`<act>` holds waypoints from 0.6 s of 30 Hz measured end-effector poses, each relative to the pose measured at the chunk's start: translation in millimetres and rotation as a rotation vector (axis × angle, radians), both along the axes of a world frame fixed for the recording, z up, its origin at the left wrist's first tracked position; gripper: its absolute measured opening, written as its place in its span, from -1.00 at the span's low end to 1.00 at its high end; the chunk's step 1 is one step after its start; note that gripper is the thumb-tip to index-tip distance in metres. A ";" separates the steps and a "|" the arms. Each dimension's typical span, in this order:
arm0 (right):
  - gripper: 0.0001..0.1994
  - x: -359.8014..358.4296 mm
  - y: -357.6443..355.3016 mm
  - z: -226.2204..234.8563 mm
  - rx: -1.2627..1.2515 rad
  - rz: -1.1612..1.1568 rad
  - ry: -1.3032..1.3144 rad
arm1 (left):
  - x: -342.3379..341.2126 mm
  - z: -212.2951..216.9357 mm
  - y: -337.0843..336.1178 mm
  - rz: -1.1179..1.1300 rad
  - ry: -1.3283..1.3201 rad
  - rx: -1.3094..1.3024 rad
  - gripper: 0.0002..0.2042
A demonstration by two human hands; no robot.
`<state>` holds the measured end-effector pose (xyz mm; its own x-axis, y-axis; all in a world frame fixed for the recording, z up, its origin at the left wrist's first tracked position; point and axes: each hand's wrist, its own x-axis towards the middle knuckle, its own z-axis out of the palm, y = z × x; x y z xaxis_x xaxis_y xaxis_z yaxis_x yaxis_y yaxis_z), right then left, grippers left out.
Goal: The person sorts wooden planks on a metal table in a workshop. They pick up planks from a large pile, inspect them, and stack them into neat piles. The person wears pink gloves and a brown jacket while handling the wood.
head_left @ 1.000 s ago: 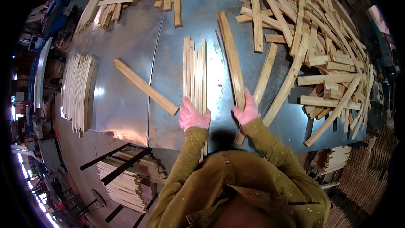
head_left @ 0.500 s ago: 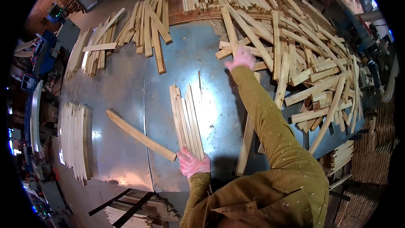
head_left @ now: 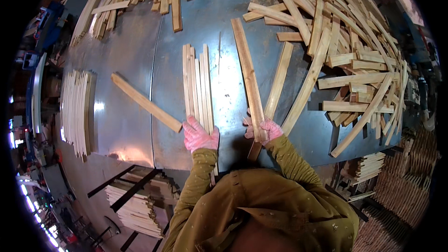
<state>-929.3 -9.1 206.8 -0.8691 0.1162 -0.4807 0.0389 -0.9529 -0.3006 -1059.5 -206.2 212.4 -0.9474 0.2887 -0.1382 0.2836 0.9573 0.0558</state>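
Just below the middle of the frame, the left hand (head_left: 199, 135) in a pink glove lies with fingers curled down over the near end of a bundle of thin slats (head_left: 198, 86), pressing them against the metal table (head_left: 135, 37). The bundle runs straight up from the hand toward the top of the frame. To its right, the right hand (head_left: 262, 129), also in a pink glove, is closed around the lower part of a long wooden strip (head_left: 247, 72) that slants up and slightly left from it. A second strip (head_left: 278, 81) lies just beside that one on the right, leaning the other way. Left of the bundle a short plank (head_left: 145, 102) lies slantwise, its lower end near the left hand. A big loose pile of strips (head_left: 347, 51) fills the upper right of the frame, and a neat row of slats (head_left: 75, 109) sits at the left edge
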 end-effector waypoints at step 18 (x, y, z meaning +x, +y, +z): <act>-0.30 0.8 -52.2 -1.2 1.221 0.852 -0.275 | -23.1 23.7 10.7 0.065 -0.314 0.306 0.05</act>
